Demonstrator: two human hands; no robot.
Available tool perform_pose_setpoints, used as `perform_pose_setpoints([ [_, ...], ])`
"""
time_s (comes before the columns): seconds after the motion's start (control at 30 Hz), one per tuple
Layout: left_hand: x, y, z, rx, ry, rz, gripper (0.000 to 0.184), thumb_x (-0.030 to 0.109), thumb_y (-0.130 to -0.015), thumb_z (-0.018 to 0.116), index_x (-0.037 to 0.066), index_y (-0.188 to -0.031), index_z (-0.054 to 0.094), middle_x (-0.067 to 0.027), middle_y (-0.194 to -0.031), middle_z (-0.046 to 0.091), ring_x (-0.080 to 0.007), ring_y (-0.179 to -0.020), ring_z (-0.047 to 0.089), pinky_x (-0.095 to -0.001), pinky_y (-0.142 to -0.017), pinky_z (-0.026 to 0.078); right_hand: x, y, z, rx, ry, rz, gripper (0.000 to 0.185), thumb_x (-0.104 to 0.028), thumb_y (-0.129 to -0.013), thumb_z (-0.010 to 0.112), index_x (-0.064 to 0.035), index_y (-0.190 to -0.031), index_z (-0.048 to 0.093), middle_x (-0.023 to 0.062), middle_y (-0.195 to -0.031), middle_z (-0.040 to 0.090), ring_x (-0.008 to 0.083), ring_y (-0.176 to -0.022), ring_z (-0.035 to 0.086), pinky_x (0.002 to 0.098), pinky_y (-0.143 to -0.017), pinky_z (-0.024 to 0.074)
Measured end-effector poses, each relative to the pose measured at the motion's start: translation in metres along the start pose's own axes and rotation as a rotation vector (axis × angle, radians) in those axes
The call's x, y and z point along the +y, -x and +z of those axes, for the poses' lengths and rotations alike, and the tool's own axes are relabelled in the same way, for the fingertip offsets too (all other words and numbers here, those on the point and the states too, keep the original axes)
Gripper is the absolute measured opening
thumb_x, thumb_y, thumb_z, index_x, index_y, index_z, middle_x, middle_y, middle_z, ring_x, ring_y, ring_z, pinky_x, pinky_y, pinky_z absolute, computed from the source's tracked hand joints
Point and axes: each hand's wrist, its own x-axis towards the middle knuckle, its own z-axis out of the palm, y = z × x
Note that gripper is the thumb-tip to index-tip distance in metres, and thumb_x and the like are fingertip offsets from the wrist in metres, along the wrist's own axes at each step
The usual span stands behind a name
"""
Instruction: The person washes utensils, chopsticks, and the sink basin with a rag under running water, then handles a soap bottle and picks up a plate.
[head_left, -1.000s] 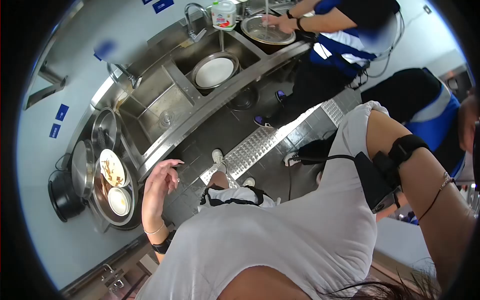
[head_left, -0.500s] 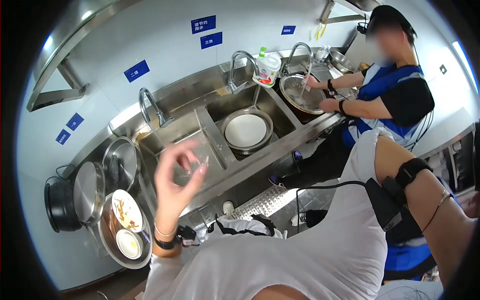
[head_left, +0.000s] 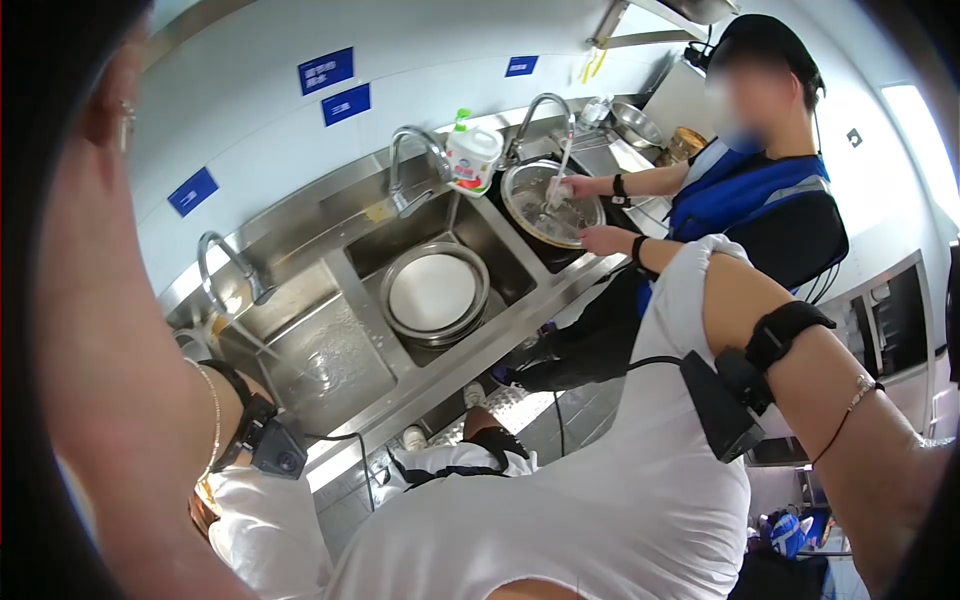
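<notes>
My left hand [head_left: 110, 290] is raised very close to the camera at the left edge, large and blurred, with its fingers mostly cut off. A bracelet and a black strap with a small camera [head_left: 278, 452] circle that wrist. Below and beyond it, the left faucet [head_left: 228, 275] runs water into the left sink [head_left: 330, 370]. My right hand [head_left: 930, 480] is at the far right edge, dim and cropped, its fingers hidden; the right forearm wears a black strap and a thin bracelet. I cannot tell whether either hand holds anything.
In the middle sink [head_left: 512, 262], a white round dish [head_left: 432, 292] sits in metal bowls [head_left: 482, 300]. A detergent jug [head_left: 473, 155] stands behind. At right a co-worker [head_left: 750, 190] holds hands over a round pan [head_left: 530, 205] under a running faucet.
My left hand has come up from over the left sink, close to the camera. The view has swung right, and the bowls at far left have left it or are hidden. Water now splashes in the left sink.
</notes>
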Motion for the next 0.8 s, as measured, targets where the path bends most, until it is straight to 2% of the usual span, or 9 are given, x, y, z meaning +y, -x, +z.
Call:
perform_pose_setpoints([
  [0.27,-0.014,-0.053,0.073,-0.184,-0.18,-0.13,0.075,0.03,-0.06,0.073,-0.002,-0.123,0.048,-0.0109,-0.109,0.05,-0.0198,-0.094,0.047,-0.0306,-0.082,0.034,0.008,-0.004,-0.01,-0.057,-0.181,0.264,0.011,-0.016,-0.065,0.058,-0.0051,-0.063,0.061,0.0075,-0.069,0.06,0.0251,-0.07,0.058,0.0363,-0.063,0.0494],
  [0.57,-0.021,-0.063,0.114,-0.262,-0.257,-0.234,0.078,0.035,-0.061,0.072,-0.002,-0.125,0.047,-0.0137,-0.115,0.049,-0.0221,-0.099,0.046,-0.0328,-0.087,0.033,-0.024,-0.013,0.016,0.051,-0.274,0.497,0.01,-0.014,-0.065,0.058,-0.005,-0.062,0.061,0.0084,-0.069,0.06,0.026,-0.072,0.059,0.0369,-0.064,0.0496],
  [0.7,-0.025,-0.06,0.131,-0.249,-0.255,-0.248,0.08,0.038,-0.061,0.072,-0.002,-0.125,0.046,-0.0149,-0.117,0.049,-0.023,-0.102,0.046,-0.0337,-0.09,0.033,-0.028,-0.013,0.016,0.124,-0.362,0.758,0.01,-0.013,-0.066,0.058,-0.0049,-0.062,0.061,0.0088,-0.069,0.06,0.0264,-0.073,0.06,0.0371,-0.065,0.0497],
  [0.73,-0.025,-0.058,0.136,-0.241,-0.256,-0.248,0.08,0.038,-0.061,0.071,-0.002,-0.125,0.046,-0.0152,-0.118,0.049,-0.0233,-0.102,0.046,-0.034,-0.09,0.033,-0.03,-0.02,0.004,0.081,-0.582,0.985,0.01,-0.013,-0.067,0.057,-0.0037,-0.068,0.062,0.0112,-0.073,0.061,0.0304,-0.077,0.061,0.0405,-0.067,0.0501],
  [0.8,-0.025,-0.057,0.143,-0.213,-0.251,-0.258,0.081,0.039,-0.061,0.071,-0.002,-0.126,0.046,-0.0158,-0.119,0.049,-0.0238,-0.103,0.046,-0.0344,-0.091,0.032,-0.032,-0.027,0.001,0.017,-0.636,1.059,0.016,-0.014,-0.076,0.051,-0.0046,-0.083,0.063,0.0141,-0.085,0.063,0.032,-0.084,0.062,0.0415,-0.073,0.0497],
])
